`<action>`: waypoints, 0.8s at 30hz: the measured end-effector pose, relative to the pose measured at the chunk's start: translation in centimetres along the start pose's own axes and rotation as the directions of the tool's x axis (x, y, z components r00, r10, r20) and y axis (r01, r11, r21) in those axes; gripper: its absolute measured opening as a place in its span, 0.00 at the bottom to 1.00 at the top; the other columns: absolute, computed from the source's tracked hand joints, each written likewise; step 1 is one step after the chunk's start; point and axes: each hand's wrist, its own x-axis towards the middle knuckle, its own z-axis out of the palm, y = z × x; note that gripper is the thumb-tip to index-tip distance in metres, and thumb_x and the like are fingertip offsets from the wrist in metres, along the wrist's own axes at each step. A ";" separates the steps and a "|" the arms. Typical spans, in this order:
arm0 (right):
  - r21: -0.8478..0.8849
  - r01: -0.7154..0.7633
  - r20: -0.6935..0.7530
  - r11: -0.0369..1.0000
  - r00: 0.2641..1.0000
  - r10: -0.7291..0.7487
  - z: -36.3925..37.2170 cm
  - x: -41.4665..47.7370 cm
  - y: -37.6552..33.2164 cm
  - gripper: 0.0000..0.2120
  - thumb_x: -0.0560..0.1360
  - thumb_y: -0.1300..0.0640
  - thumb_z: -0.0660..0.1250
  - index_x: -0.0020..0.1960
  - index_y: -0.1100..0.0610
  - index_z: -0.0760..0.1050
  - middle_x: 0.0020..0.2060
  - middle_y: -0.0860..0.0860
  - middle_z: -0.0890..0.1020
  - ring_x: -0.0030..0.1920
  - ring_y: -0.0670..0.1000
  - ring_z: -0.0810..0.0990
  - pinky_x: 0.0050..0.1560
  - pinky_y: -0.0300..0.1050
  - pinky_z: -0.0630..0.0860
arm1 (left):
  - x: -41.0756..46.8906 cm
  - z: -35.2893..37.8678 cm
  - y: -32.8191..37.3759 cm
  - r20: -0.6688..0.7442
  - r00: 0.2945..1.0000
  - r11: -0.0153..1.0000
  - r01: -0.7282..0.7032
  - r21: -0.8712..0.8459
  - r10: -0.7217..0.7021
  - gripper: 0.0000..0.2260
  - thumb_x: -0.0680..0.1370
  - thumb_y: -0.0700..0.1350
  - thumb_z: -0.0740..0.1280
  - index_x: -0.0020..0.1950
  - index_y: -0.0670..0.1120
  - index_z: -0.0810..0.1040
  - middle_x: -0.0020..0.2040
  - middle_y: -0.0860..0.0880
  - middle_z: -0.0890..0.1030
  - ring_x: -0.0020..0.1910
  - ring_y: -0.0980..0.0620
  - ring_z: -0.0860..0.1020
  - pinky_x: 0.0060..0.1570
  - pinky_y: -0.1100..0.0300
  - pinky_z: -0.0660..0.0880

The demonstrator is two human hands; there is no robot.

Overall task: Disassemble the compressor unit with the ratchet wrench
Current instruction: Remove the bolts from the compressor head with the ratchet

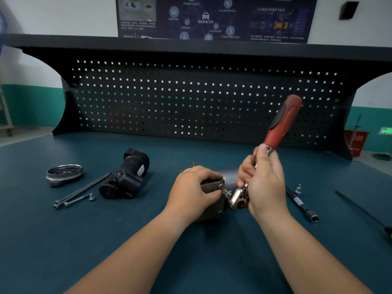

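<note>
Compressor unit: the grey metal compressor block [212, 200] lay on the dark teal bench mat [106, 240], just in front of the person, partly hidden under both hands.
Left hand: the left hand [195, 187] was curled over the top of the block, fingers closed on its upper edge, pinning it to the mat.
Right hand: the right hand [265, 183] was closed round the steel shank of the red-handled ratchet wrench [282, 124], close to the head; the red grip stood up and away to the right, free of the hand.
Wrench head: the chrome ratchet head [239, 198] sat level with the block's right face, its short socket set on a small bolt [222, 188] at the upper corner.
Step in hand: by my reading, backing that corner bolt out of the end plate; a second bolt head [219, 213] lower on the same face looked not yet drawn.
Next move: it likely called for swinging the handle while the left hand kept the block from turning, with the socket held square on the bolt.
Parts set aside: a black motor housing [125, 175], a round silver cover [63, 172] and two long dark bolts [80, 192] lay to the left, well apart from the block.
Right of the hands: a black extension bar [303, 206] lay on the mat, near a small silver fitting [298, 189].
</note>
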 end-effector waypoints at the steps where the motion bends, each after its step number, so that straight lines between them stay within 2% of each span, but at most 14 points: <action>1: -0.011 0.002 -0.001 1.000 1.000 -0.002 0.0 0.0 0.0 0.16 0.83 0.52 0.50 0.38 0.55 0.59 0.21 0.43 0.64 0.21 0.42 0.61 0.21 0.34 0.64 | 0.0 0.0 0.0 0.000 1.000 1.000 0.000 0.000 0.000 0.13 0.68 0.40 0.74 0.52 0.48 0.84 0.49 0.51 0.82 0.52 0.53 0.77 0.56 0.58 0.72; 12: 0.001 -0.015 0.040 1.000 0.999 0.015 -0.2 0.4 0.1 0.16 0.83 0.53 0.50 0.38 0.55 0.58 0.20 0.44 0.63 0.20 0.42 0.61 0.20 0.35 0.63 | 0.2 -0.2 -0.1 0.040 0.999 0.999 -0.022 0.023 0.021 0.13 0.68 0.41 0.74 0.52 0.49 0.83 0.49 0.52 0.81 0.52 0.53 0.77 0.56 0.55 0.72; 18: -0.017 -0.036 0.049 0.999 0.998 0.037 -0.3 0.7 -0.2 0.15 0.83 0.54 0.50 0.37 0.55 0.58 0.20 0.42 0.62 0.20 0.42 0.61 0.20 0.34 0.63 | 0.5 -0.3 -0.2 0.045 0.998 0.998 -0.046 0.031 0.045 0.12 0.68 0.41 0.74 0.51 0.48 0.83 0.50 0.52 0.82 0.52 0.54 0.77 0.56 0.57 0.72; 21: -0.086 0.064 0.169 0.994 0.984 -0.048 0.2 -0.4 0.1 0.13 0.83 0.56 0.52 0.39 0.55 0.60 0.20 0.43 0.63 0.20 0.41 0.60 0.19 0.34 0.61 | 0.4 -0.3 -0.2 0.044 0.997 0.998 -0.066 0.010 0.065 0.12 0.67 0.40 0.75 0.50 0.46 0.83 0.48 0.50 0.82 0.50 0.52 0.78 0.54 0.60 0.72; 23: -0.123 0.140 0.267 0.982 0.958 -0.103 0.7 -1.4 0.4 0.11 0.81 0.53 0.55 0.40 0.54 0.62 0.20 0.43 0.64 0.20 0.41 0.60 0.21 0.34 0.61 | 0.5 -0.5 -0.5 0.069 0.993 0.996 -0.094 0.010 0.093 0.11 0.67 0.40 0.76 0.49 0.45 0.84 0.46 0.50 0.82 0.48 0.53 0.78 0.51 0.64 0.72; 24: -0.130 0.133 0.274 0.983 0.957 -0.093 0.7 -1.5 0.5 0.12 0.81 0.52 0.55 0.40 0.54 0.63 0.21 0.43 0.64 0.21 0.41 0.60 0.21 0.34 0.61 | 0.4 -0.5 -0.6 0.081 0.991 0.995 -0.103 0.009 0.102 0.12 0.67 0.40 0.77 0.49 0.45 0.84 0.47 0.50 0.82 0.48 0.53 0.78 0.51 0.66 0.71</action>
